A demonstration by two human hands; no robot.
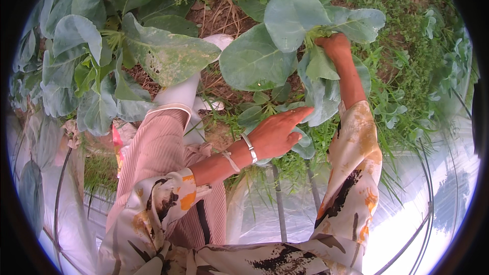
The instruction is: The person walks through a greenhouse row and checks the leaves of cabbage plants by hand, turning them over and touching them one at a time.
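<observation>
A broad-leaved, cabbage-like plant [298, 19] with blue-green leaves grows at the upper centre right. My right hand [336, 47] reaches in at its crown among the leaf stalks; the fingers are partly hidden, so what they grip cannot be told. Lower down, my left hand [280, 131] has its fingers stretched out against or just over the edge of a drooping leaf [324, 101], and nothing shows in its palm. A silver-coloured bracelet and a thin band are on the left wrist. Small leaves show beneath this hand.
More large plants [103, 42] stand at the left, one with a blotched, holed leaf [172, 55]. Weeds and grass [405, 57] cover soil at the right. Pale footwear [219, 42] rests among the plants. Plastic sheeting [259, 214] with thin poles [279, 202] lies along the lower side.
</observation>
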